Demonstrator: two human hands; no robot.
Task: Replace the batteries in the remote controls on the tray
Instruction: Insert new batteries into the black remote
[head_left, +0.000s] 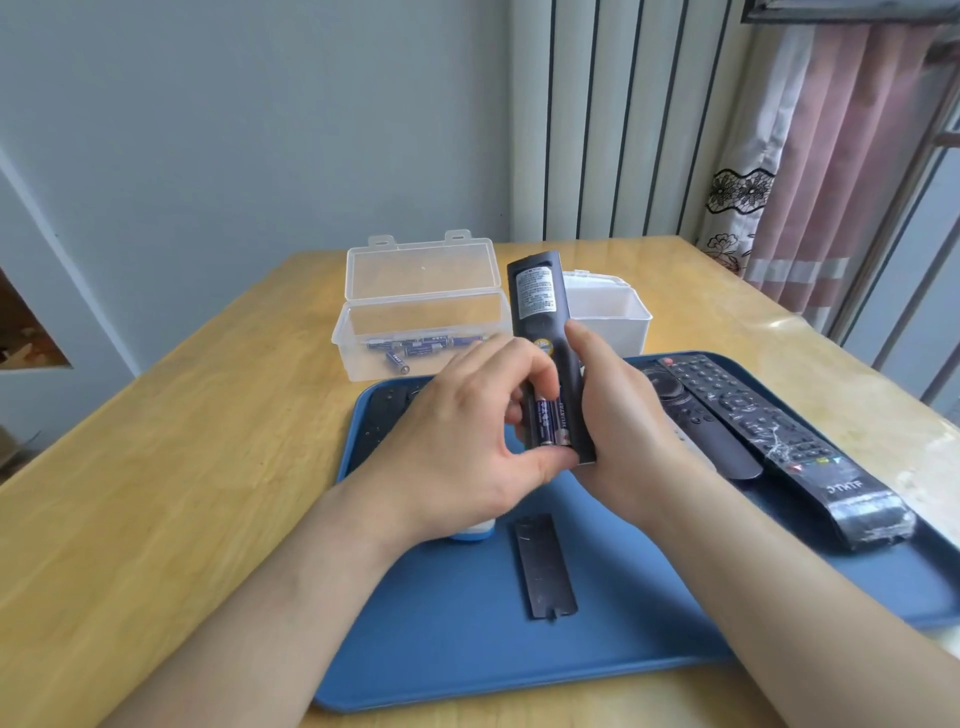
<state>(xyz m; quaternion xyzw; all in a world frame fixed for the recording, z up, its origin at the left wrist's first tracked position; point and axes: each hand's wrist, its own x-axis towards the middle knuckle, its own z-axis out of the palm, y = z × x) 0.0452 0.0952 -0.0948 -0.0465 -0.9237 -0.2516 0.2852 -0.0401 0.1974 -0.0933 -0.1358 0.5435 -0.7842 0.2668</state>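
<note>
A black remote is held upright, back side facing me, above the blue tray. My right hand grips its right edge. Blue batteries sit in the remote's uncovered compartment, and the fingers of my left hand curl around the remote's lower end, fingertips on the batteries. The remote's cover lies flat on the tray below the hands. More remotes lie on the tray: a long wrapped one, a rounded one beside it, and a dark one at the back left.
A clear plastic box with its lid up holds several blue batteries behind the tray. A white bin stands to its right. A white and blue object peeks out under my left wrist. The wooden table meets a wall and curtain.
</note>
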